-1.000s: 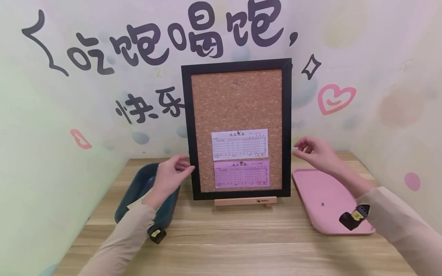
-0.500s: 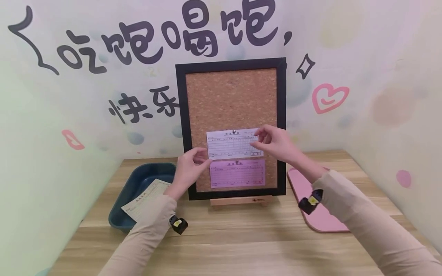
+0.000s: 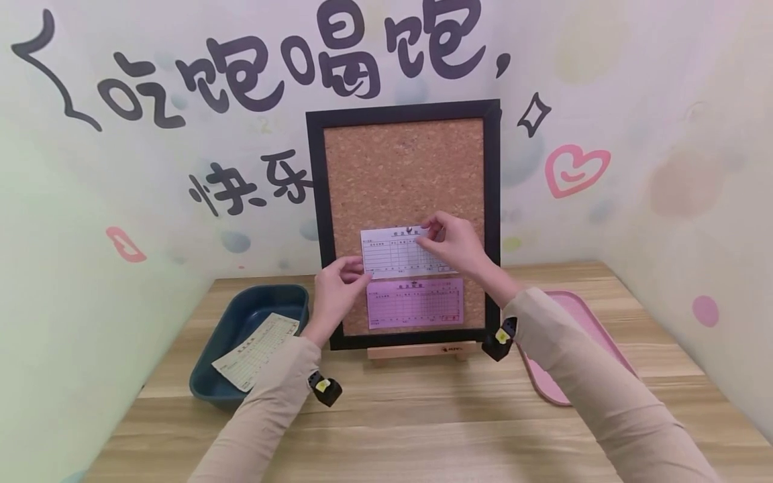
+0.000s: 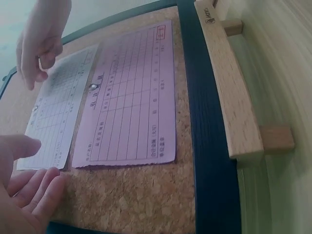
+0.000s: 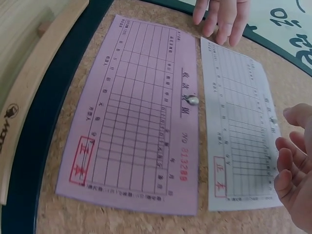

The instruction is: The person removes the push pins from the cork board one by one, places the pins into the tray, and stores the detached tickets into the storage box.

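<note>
A cork board [image 3: 404, 174] in a black frame stands upright, with a white receipt slip [image 3: 386, 255] pinned above a pink receipt slip [image 3: 413, 307]. My left hand [image 3: 335, 295] is at the white slip's left edge, thumb and fingers apart in the left wrist view. My right hand [image 3: 459, 248] hovers over the white slip's upper right part, its fingertips close to the metal push pin [image 3: 409, 230]. In the right wrist view its thumb and loosely bent fingers are apart, with nothing between them. Another push pin [image 5: 192, 100] holds the pink slip's top edge.
A dark blue tray [image 3: 202, 365] at the left holds a yellowish paper slip [image 3: 256, 352]. On the right lies a pink tray [image 3: 546, 386], partly hidden by the right sleeve. A wooden stand [image 3: 417, 350] supports the board on the wooden table [image 3: 417, 429].
My right hand has come left from beside the board to the white slip's pin. My left hand has shifted from the frame to that slip's left edge. The view has turned slightly right.
</note>
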Available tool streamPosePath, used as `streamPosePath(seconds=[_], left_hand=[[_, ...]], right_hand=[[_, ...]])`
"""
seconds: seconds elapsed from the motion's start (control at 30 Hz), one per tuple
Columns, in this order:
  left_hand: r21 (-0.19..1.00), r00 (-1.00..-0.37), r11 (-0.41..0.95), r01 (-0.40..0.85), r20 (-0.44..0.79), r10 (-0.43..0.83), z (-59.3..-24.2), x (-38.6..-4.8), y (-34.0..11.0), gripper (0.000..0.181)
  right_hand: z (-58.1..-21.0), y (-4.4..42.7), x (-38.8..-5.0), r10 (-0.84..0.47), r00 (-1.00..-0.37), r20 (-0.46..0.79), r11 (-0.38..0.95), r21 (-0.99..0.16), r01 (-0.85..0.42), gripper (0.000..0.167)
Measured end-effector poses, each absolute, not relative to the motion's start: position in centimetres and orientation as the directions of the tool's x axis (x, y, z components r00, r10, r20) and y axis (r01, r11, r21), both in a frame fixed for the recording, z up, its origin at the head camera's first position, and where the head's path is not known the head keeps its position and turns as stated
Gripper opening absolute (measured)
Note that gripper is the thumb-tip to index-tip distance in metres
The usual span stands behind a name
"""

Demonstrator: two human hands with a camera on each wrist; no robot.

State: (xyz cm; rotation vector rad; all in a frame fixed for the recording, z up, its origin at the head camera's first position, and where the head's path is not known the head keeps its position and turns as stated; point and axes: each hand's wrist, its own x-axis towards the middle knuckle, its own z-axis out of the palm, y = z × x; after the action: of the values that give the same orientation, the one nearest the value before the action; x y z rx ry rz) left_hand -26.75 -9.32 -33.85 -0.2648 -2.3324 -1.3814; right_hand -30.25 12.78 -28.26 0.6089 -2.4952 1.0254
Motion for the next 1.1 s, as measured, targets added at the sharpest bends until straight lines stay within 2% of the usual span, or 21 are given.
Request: streamPosePath(seconds=[0.23, 0.57, 1.1], left_hand=[[0.809, -0.89, 0.465, 0.36, 0.447, -0.09, -34.2, -26.8, -8.9, 0.026], [0.84, -0.906, 0.434, 0.324, 0.408, -0.113, -34.0, -26.6, -8.4, 0.025], [0.898, -0.921, 0.355, 0.259, 0.34, -0.19, -33.8, -26.5, -8.1, 0.026]], right_hand=[[-28.7, 11.6, -30.9, -0.239, -0.816, 0.527, 0.627, -0.558, -0.544, 0.017], [-29.0, 10.6, -31.2, -0.192, -0.788, 0.585, 0.698, -0.482, -0.529, 0.01], [-29.0, 9.9, -31.4, -0.157, -0.81, 0.565, 0.731, -0.485, -0.48, 0.009]])
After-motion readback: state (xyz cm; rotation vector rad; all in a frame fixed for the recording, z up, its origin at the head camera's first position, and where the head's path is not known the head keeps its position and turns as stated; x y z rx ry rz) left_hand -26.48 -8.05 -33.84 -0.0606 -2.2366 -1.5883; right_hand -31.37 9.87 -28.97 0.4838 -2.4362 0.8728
